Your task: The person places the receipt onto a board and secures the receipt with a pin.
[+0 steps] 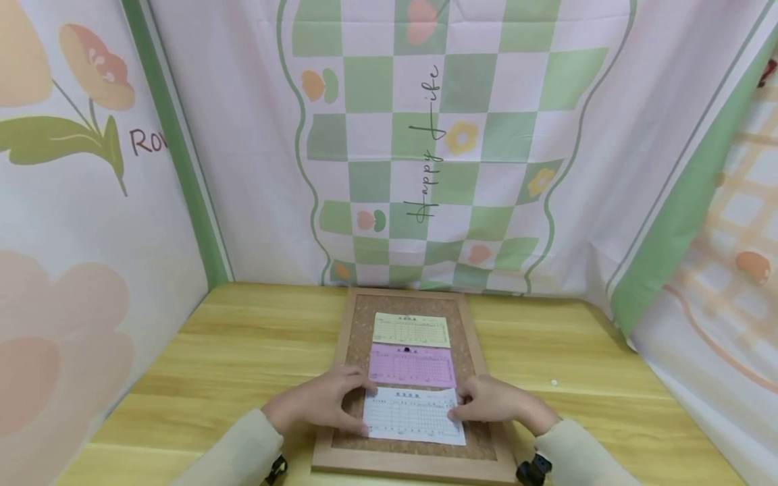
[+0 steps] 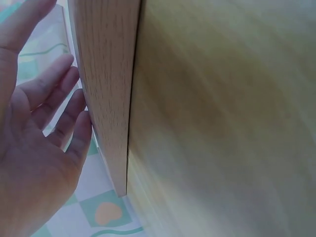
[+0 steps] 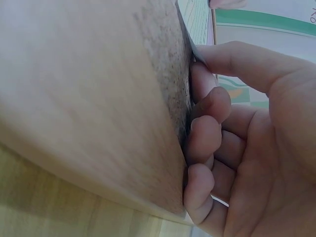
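The white form [image 1: 415, 415] lies flat on the near part of the cork board [image 1: 358, 314], which rests on the counter [image 1: 243, 351] directly ahead of the person. The long axis of the white form runs left to right, square to the person's line of sight, so each short edge faces one hand. The left hand [image 1: 325, 399] rests at the left short edge, with the fingers extended and pressing the paper and the cork beside it; the left wrist view shows the fingers straight and lying alongside the wooden frame. The right hand [image 1: 491, 399] sits at the right short edge; the right wrist view shows the fingers [image 3: 207, 143] curled against the cork surface, with the thumb above the paper edge, a pinching posture on the white form. Both hands stand equally near the sheet, one at each end, well apart from each other. Farther along the board lie the pink form [image 1: 412, 366], just beyond the white one, and the yellow form [image 1: 411, 330] at the far end.
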`<state>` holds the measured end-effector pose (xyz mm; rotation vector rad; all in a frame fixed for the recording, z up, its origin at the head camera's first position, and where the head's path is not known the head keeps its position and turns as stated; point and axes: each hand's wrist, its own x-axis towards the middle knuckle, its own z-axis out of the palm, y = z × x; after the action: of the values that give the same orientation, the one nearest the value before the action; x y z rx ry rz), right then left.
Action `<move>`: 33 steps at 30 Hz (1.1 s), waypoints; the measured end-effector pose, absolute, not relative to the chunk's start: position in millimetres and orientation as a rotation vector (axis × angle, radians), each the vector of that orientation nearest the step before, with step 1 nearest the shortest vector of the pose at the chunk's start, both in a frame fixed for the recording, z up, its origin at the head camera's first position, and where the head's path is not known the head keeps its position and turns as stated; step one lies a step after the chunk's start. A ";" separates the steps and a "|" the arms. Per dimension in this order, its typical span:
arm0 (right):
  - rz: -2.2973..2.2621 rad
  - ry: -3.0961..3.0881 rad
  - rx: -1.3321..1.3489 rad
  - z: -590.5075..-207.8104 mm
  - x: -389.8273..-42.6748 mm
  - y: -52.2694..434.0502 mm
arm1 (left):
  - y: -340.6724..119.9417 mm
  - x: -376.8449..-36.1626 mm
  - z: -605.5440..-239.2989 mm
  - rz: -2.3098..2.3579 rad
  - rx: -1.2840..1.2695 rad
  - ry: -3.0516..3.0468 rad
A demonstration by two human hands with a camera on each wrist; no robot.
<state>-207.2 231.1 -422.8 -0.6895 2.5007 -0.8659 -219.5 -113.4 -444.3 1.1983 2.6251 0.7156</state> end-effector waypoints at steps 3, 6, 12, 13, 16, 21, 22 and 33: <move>-0.870 2.502 -0.699 -422.9 -207.0 231.4 | -112.6 -219.9 -444.8 0.702 1.189 2.632; -0.870 2.499 -0.694 -422.4 -207.3 230.8 | -112.6 -220.5 -446.0 0.701 1.193 2.633; -0.863 2.489 -0.682 -421.6 -208.4 230.4 | -112.6 -221.2 -447.3 0.706 1.180 2.631; -0.867 2.483 -0.674 -421.0 -208.4 230.5 | -112.5 -221.0 -447.1 0.707 1.172 2.632; -0.883 2.468 -0.636 -418.0 -208.6 231.5 | -112.1 -220.5 -446.9 0.710 1.154 2.634; -0.888 2.514 -0.631 -415.3 -209.9 237.6 | -111.9 -221.2 -447.8 0.723 1.138 2.626; -0.885 2.529 -0.634 -415.1 -210.1 239.1 | -111.9 -221.5 -447.9 0.726 1.134 2.623; -0.917 2.583 -0.655 -408.1 -213.1 253.4 | -111.9 -223.1 -450.0 0.737 1.134 2.608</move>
<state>-213.1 253.4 -408.1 -0.6552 2.5827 -0.9167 -223.1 -111.9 -450.0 1.1339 2.6077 0.7372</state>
